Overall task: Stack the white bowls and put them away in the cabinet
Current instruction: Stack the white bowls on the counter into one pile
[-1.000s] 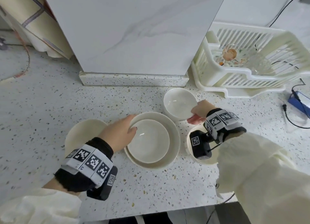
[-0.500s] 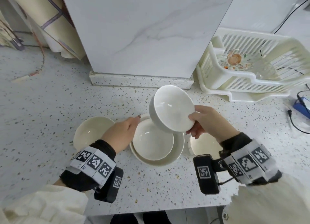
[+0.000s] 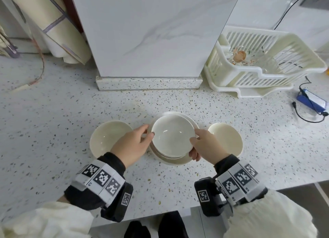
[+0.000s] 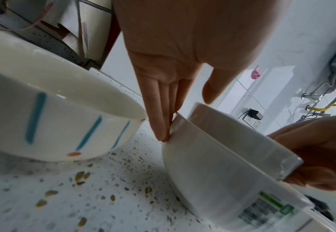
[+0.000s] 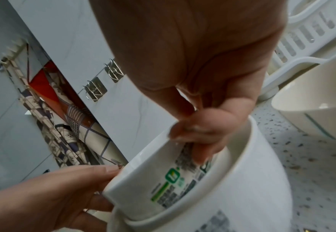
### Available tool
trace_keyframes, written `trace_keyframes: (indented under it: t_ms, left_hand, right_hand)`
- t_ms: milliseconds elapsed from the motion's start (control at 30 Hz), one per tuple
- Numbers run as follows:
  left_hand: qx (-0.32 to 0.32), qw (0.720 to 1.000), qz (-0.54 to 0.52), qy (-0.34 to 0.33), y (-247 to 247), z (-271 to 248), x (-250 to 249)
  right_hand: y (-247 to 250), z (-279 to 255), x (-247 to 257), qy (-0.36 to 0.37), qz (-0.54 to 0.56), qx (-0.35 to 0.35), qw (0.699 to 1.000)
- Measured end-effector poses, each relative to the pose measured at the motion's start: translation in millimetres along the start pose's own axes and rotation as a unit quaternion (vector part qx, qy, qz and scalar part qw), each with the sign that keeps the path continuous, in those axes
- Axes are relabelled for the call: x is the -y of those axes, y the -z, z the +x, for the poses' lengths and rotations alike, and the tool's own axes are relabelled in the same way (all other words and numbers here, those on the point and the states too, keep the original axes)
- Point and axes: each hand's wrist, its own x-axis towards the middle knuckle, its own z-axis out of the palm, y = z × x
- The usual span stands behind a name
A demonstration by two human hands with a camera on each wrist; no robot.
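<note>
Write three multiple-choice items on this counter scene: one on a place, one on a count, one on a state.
1. Where does the dish rack stand?
A. At the counter's back right
B. At the counter's front left
C. On top of the bowls

2. How many bowls stand alone beside the stack?
A. One
B. Two
C. Four

3. What is the right hand doing?
A. Lying flat on the counter
B. Pinching the rim of the top bowl
C. Hanging empty

Key: 1 A, the rack sits right of the marble panel, toward the back. 2 B, the left bowl and the right bowl flank the stack. 3 B, the right wrist view shows the thumb and fingers clamped on the rim.
</note>
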Motion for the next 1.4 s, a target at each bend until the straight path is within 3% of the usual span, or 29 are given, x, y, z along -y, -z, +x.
trace_keyframes:
  t_ms: [167, 300, 400, 567, 667, 800, 1000, 1167, 1400]
  left_hand:
    - [-0.016, 1.0, -0.002, -0.026, -0.8, -0.5, 5.3]
    - [-0.121, 0.988, 0.063, -0.079, 10.0, -2.6, 22.7]
    - [-0.182, 0.969, 0.16, -0.038, 28.5, -2.3, 47.5]
    - [-0.099, 0.968, 0.195, 0.126, 48.8, -10.0, 82.9]
    - [-0.054, 0.966, 0.198, 0.154, 51.2, -8.7, 99.0]
    - [-0.04, 0.979, 0.105, 0.17, 48.2, -7.0, 104.3]
    - [-0.091, 0.986, -0.03, 0.138, 52.6, -18.8, 89.7]
    - [-0.131, 0.985, -0.104, 0.048, 68.4, -24.0, 52.3]
    - [-0.097, 0.994, -0.04, -0.022, 41.4, -10.8, -8.6]
  right_hand:
    - [-5.0, -3.0, 0.8, -0.001, -0.013, -0.031, 0.999]
    - [-5.1, -12.1, 1.2, 0.035, -0.044, -0.108, 0.993]
    - [-7.5, -16.9, 6.7, 0.062, -0.063, -0.169, 0.982]
    - [-23.5, -12.4, 10.5, 0.089, -0.08, -0.223, 0.967]
    - [-31.6, -9.9, 12.0, 0.097, -0.06, -0.226, 0.968]
    - [-40.1, -11.6, 14.5, 0.1, -0.067, -0.232, 0.965]
    - [-49.1, -13.7, 5.1, 0.097, -0.026, -0.214, 0.972]
    - [-47.7, -19.3, 0.9, 0.097, -0.013, -0.169, 0.981]
    - [-32.1, -18.3, -2.4, 0.098, 0.075, -0.109, 0.986]
